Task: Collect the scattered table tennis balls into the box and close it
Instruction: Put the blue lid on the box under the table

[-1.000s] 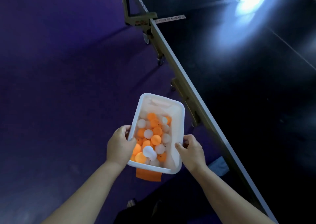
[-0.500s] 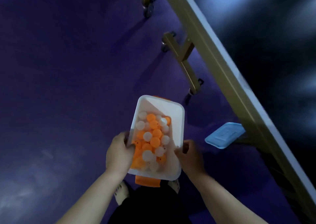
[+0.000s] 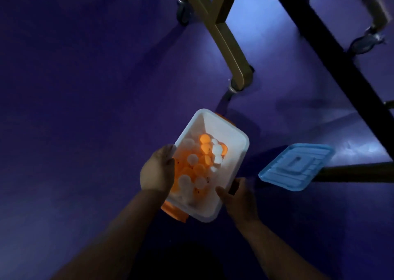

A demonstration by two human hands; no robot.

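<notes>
The box point(image 3: 233, 140), held over the floor point(image 3: 85, 109), has tilted toward the blue lid point(image 3: 296, 165) lying there; its balls point(image 3: 193, 159) are a dim blur. The left hand point(image 3: 157, 171) wraps the left rim. The right hand point(image 3: 238, 198) pinches the near-right edge, fingers hidden beneath.

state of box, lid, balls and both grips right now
box: open, lid off
balls: inside the box
lid: on the floor, right of the box
left grip: holds the box's left rim
right grip: holds the box's near right corner
</notes>
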